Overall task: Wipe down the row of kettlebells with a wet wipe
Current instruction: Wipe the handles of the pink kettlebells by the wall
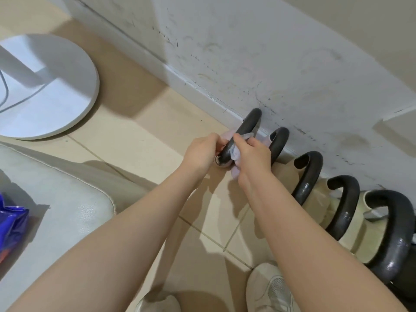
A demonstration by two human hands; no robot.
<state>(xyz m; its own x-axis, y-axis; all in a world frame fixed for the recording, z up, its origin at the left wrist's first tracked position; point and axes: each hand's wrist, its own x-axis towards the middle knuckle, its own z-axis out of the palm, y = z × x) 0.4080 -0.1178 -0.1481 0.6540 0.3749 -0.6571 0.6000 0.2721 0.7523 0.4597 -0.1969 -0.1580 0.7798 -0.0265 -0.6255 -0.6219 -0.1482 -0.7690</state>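
Several kettlebells with black handles stand in a row along the white wall. The leftmost kettlebell has a pale lilac body, mostly hidden behind my hands. My left hand grips the lower left part of its handle. My right hand presses a crumpled white wet wipe against the handle's right side. To its right come a second lilac kettlebell, then a cream kettlebell, and further kettlebells toward the lower right corner.
A round white fan base sits on the tiled floor at the left. A grey padded mat lies at the lower left with a blue packet on it. My two shoes show at the bottom.
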